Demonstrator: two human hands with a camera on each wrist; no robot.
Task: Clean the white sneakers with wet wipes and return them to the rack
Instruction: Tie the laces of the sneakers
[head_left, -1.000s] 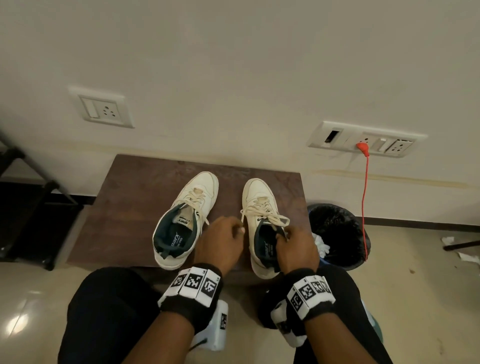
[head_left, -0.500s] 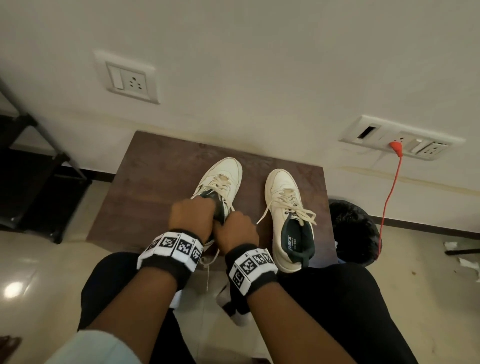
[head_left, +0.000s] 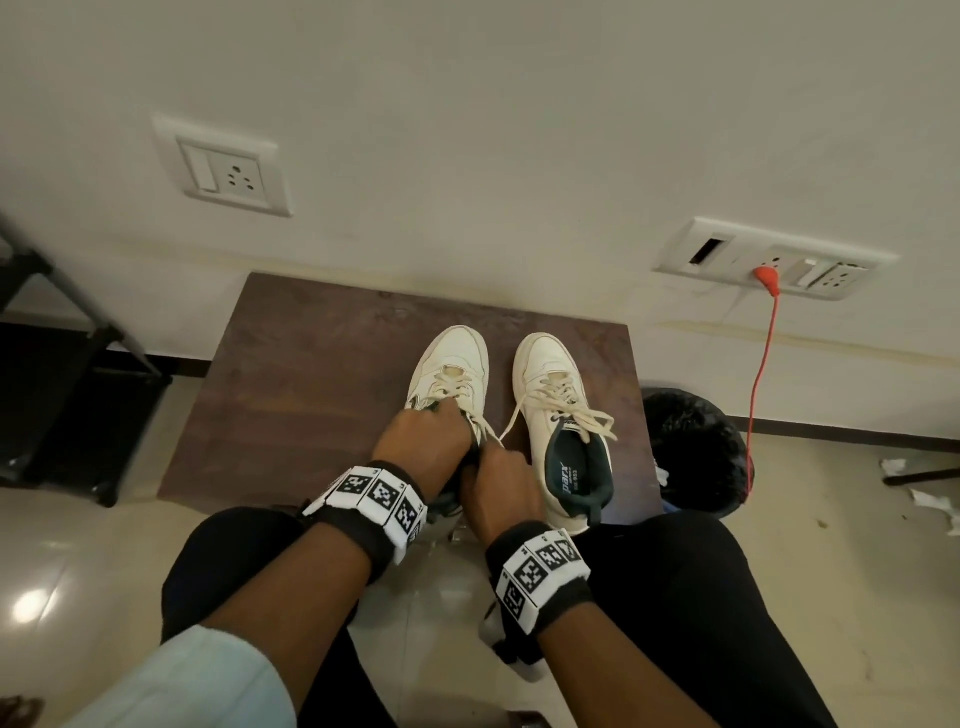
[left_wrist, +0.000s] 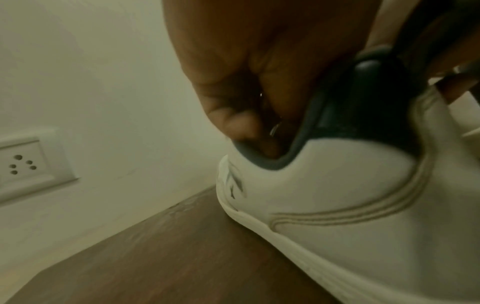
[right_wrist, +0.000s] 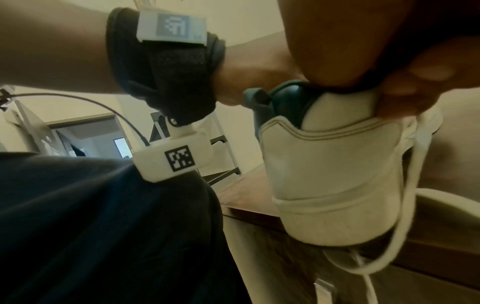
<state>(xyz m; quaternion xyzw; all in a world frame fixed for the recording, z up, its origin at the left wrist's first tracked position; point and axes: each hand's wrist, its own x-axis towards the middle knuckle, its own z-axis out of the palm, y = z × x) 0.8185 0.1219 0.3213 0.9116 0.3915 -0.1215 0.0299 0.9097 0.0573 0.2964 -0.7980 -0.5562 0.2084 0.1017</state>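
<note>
The cream wall (head_left: 467, 130) rises beyond the hands, with a switch socket (head_left: 228, 174) up and to their left and a longer socket panel (head_left: 769, 265) up and to their right, an orange cable (head_left: 761, 374) hanging from it. The brown counter (head_left: 291, 384) spreads under and ahead of the hands, against that wall. A black shoe rack (head_left: 47, 415) stands on the floor well to their left, and a black-lined bin (head_left: 696, 452) sits just right of the counter. Two white sneakers stand toes to the wall: the right sneaker (head_left: 556, 415) rests free just right of the hands, laces loose, while the left sneaker (head_left: 449, 369) lies directly under them. The left hand (head_left: 421, 447) has its fingers (left_wrist: 241, 123) hooked inside the dark collar, gripping that shoe's opening. The right hand (head_left: 501, 488), close against the left, pinches the heel collar with its thumb (right_wrist: 415, 82) outside. The heel overhangs the counter's near edge, a loose lace (right_wrist: 405, 205) dangling below it.
</note>
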